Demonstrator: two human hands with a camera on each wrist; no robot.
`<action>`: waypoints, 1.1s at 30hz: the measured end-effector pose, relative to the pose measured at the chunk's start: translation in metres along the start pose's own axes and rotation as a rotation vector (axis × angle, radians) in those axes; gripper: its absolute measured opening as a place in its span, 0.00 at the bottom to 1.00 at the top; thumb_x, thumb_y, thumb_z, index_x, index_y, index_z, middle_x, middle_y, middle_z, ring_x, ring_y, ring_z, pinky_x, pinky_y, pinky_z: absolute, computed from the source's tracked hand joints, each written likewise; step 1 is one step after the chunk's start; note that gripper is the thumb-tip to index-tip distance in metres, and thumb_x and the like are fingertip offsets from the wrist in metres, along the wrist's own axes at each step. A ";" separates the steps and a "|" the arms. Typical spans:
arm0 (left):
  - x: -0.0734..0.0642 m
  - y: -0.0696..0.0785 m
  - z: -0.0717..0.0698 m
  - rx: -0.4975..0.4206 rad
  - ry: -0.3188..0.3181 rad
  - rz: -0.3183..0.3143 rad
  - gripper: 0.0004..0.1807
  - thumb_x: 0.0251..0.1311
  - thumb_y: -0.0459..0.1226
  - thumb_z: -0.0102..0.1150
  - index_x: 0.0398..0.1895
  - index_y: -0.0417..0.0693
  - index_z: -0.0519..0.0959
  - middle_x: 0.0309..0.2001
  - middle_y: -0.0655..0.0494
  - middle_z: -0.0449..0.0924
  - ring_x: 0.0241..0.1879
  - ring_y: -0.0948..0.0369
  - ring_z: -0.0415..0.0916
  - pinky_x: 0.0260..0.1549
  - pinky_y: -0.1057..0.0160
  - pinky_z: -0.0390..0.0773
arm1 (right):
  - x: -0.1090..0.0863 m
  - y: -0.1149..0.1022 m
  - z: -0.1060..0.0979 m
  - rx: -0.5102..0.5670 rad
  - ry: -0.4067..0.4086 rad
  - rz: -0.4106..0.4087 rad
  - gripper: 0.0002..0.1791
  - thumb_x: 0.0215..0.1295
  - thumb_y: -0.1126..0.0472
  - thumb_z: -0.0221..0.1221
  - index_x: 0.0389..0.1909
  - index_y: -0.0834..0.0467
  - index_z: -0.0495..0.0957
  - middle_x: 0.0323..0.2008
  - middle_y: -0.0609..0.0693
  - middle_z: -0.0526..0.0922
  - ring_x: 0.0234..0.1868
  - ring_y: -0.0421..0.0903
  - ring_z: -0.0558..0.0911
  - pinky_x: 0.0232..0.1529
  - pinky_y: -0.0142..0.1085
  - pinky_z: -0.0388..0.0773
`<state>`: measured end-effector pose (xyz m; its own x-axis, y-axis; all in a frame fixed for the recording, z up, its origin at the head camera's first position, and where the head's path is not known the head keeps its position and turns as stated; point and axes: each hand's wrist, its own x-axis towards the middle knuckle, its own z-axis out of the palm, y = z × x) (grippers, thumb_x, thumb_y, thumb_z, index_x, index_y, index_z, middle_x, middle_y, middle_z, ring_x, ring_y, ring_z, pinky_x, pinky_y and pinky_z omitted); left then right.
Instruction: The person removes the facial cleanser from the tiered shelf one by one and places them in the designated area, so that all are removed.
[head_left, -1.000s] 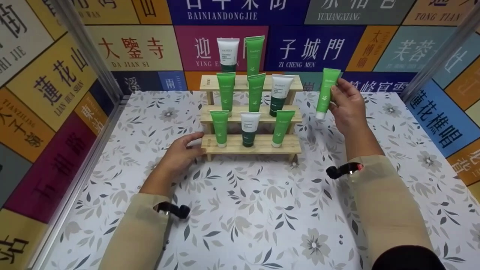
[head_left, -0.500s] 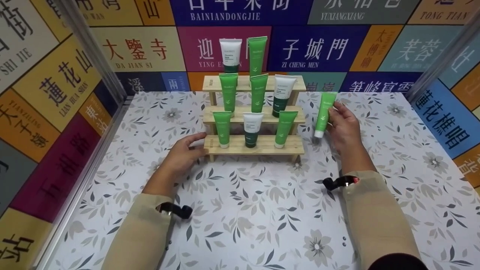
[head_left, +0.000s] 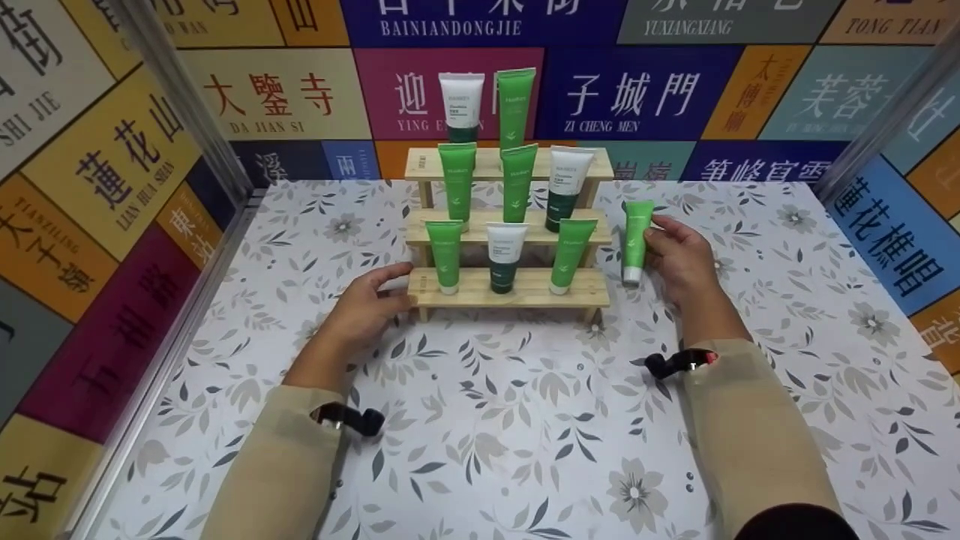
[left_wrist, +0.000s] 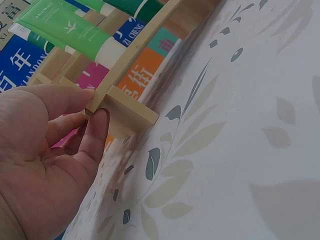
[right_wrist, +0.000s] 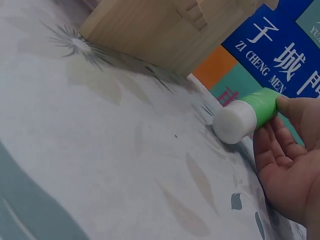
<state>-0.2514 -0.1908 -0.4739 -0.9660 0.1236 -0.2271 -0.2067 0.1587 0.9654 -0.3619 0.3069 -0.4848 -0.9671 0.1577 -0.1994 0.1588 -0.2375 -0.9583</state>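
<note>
A three-tier wooden display stand (head_left: 510, 298) bears several green tubes and a few white-and-dark-green tubes, all standing on their caps. My left hand (head_left: 369, 306) pinches the left end of the stand's lowest shelf (left_wrist: 112, 82) between thumb and fingers, as the left wrist view shows. To the right of the stand, my right hand (head_left: 681, 259) holds a green tube (head_left: 637, 238) by its side, with thumb and fingertips on it. The tube's white cap (right_wrist: 234, 122) points down toward the tablecloth, close over it.
A white tablecloth with a leaf and flower print (head_left: 480, 420) covers the table. Behind it rises a wall of coloured sign panels (head_left: 630, 94), and another panelled wall (head_left: 112, 150) borders the left side. The top shelf (head_left: 562, 165) has a gap at its right end.
My right hand has brought the green tube down and slightly left, from beside the top shelf to near the table. The left hand has kept its grip on the stand.
</note>
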 end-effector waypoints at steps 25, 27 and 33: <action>-0.001 -0.001 0.000 -0.054 -0.010 -0.018 0.36 0.67 0.31 0.68 0.78 0.54 0.71 0.69 0.47 0.80 0.66 0.52 0.81 0.62 0.55 0.82 | 0.001 0.001 0.006 -0.252 0.050 0.067 0.29 0.77 0.60 0.63 0.77 0.55 0.72 0.69 0.53 0.79 0.50 0.41 0.86 0.54 0.30 0.84; 0.000 0.000 -0.001 -0.033 -0.013 -0.009 0.36 0.67 0.32 0.68 0.79 0.53 0.71 0.71 0.46 0.79 0.67 0.52 0.80 0.61 0.57 0.82 | 0.001 0.002 0.006 -0.226 0.044 0.061 0.30 0.77 0.61 0.63 0.77 0.57 0.71 0.71 0.55 0.78 0.52 0.41 0.86 0.55 0.30 0.84; 0.000 0.000 -0.003 -0.006 -0.024 0.007 0.36 0.68 0.32 0.67 0.80 0.51 0.70 0.74 0.44 0.76 0.69 0.51 0.78 0.59 0.60 0.82 | -0.001 0.002 0.006 -0.148 0.036 0.060 0.31 0.78 0.63 0.61 0.78 0.59 0.69 0.73 0.58 0.76 0.55 0.43 0.85 0.57 0.31 0.84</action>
<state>-0.2519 -0.1933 -0.4735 -0.9635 0.1483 -0.2231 -0.2007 0.1517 0.9678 -0.3615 0.3007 -0.4850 -0.9477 0.1827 -0.2619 0.2462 -0.1042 -0.9636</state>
